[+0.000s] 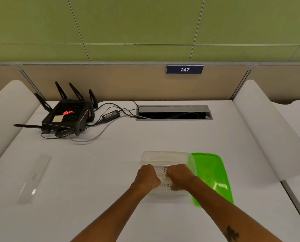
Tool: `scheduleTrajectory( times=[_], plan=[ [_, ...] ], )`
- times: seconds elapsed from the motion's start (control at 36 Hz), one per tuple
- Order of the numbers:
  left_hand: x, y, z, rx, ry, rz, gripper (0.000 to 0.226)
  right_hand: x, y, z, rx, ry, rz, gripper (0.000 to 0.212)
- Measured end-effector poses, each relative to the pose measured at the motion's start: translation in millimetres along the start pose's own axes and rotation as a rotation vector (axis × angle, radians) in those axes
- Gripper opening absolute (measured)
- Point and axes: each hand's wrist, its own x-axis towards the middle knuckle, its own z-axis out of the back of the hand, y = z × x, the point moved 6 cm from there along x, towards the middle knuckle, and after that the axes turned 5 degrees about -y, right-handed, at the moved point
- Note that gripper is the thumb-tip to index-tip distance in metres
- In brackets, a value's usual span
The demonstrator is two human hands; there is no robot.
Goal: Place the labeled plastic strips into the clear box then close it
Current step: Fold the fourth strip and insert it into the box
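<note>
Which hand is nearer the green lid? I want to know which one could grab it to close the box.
Right. The right hand is over the clear box, beside the green lid; the left hand is farther left.

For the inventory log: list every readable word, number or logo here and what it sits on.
"247": blue sign on the partition.
"Dog": clear strip lying at the left of the table.
"ZEBR", partly hidden by the hands: strip in the clear box.
"B", the rest hidden: another strip there.
Red logo, no words: router.
Power adapter label: too small.
</note>
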Motion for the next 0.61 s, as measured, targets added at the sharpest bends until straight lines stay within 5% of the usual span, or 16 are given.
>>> scheduleTrajectory(
  times=[0.28,0.5,0.61],
  plan=[
    [1,12,4,0.025,-0.008,-0.051,0.027,0,4,0,-0.017,-0.032,-0.017,0.024],
    [4,27,16,-0.096,-0.084,-0.120,0.036,0,-2,5,0.111,-0.024,-0.149,0.062],
    [4,37,37,-0.187,-0.145,-0.171,0.042,7,2,29,0.247,-0.177,-0.191,0.049]
  ],
)
